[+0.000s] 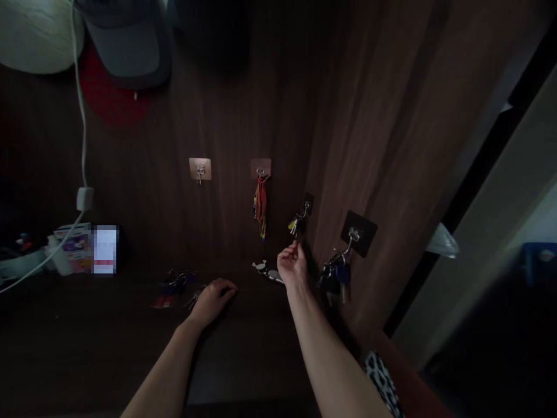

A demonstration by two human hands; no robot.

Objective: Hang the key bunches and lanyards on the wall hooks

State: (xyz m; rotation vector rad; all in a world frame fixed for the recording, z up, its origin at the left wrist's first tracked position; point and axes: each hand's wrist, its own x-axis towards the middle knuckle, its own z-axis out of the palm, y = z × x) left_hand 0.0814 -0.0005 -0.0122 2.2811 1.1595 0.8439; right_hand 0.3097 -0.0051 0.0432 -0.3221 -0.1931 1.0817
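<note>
Holding its fingers open, the right hand sits by hanging keys, which a bump could knock down; the left hand curls its fingers.

Two bare slender forearms, slim left hand, slim right hand

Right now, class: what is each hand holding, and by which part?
The right hand holds nothing, raised beside keys hanging from a hook. The left hand lies curled beside loose keys; any hold cannot be told.
</note>
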